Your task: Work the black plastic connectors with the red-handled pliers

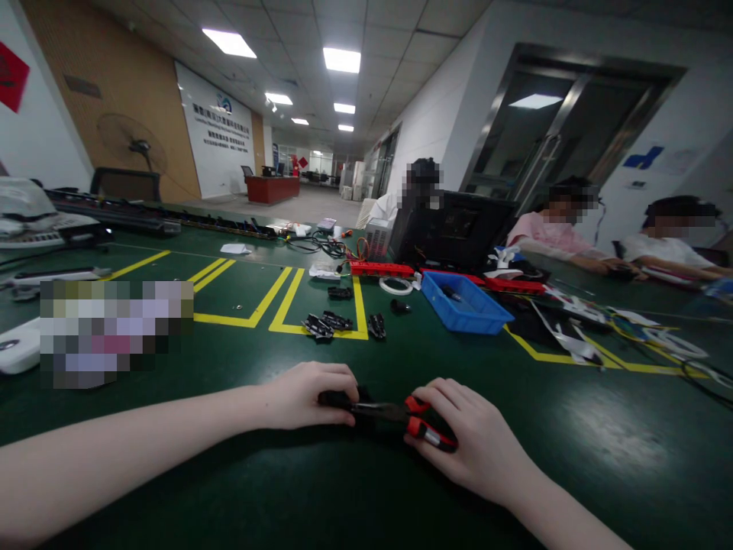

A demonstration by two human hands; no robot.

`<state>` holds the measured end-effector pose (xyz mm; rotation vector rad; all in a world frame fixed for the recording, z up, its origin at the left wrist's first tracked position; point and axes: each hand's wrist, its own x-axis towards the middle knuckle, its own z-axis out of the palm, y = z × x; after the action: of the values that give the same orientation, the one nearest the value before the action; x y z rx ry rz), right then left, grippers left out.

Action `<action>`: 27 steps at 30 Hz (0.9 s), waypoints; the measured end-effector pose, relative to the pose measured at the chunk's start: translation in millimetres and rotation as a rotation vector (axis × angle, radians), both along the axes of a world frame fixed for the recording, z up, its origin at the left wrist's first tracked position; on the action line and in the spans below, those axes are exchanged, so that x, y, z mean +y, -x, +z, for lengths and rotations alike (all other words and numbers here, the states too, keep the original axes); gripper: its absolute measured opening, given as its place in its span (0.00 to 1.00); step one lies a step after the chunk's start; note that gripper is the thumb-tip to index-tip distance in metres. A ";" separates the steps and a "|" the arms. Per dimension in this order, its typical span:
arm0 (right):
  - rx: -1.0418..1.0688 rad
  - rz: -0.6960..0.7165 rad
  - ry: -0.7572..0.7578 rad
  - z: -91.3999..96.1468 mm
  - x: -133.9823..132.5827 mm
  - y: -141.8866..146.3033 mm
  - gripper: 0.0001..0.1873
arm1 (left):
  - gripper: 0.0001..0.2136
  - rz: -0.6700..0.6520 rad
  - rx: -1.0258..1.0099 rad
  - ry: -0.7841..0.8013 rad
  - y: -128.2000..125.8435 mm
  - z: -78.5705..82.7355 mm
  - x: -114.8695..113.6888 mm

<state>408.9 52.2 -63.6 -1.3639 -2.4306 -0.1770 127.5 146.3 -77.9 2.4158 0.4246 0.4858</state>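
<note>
My left hand [306, 395] lies on the green table near its front edge, fingers curled over a small black part [334, 398]. My right hand [469, 435] is closed round the red-and-black handles of a pair of pliers [413, 422]. The dark jaws of the pliers point left and meet the black part at my left fingertips. Both forearms reach in from the bottom of the head view.
Several small black parts [335, 323] lie in a yellow-taped box ahead. A blue bin [468, 305], a tape roll [395, 286], red strips [381, 269] and a black monitor [452, 229] sit further back. Three people sit at the far right. A white device [20, 347] is at left.
</note>
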 end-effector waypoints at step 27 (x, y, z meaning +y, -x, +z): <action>0.023 0.001 -0.146 -1.2 2.8 3.2 0.19 | 0.08 -0.017 -0.121 0.118 0.4 5.5 0.0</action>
<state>405.6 55.0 -64.8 -1.2937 -2.3492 -0.3305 127.1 146.3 -72.4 2.2614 0.3690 0.5795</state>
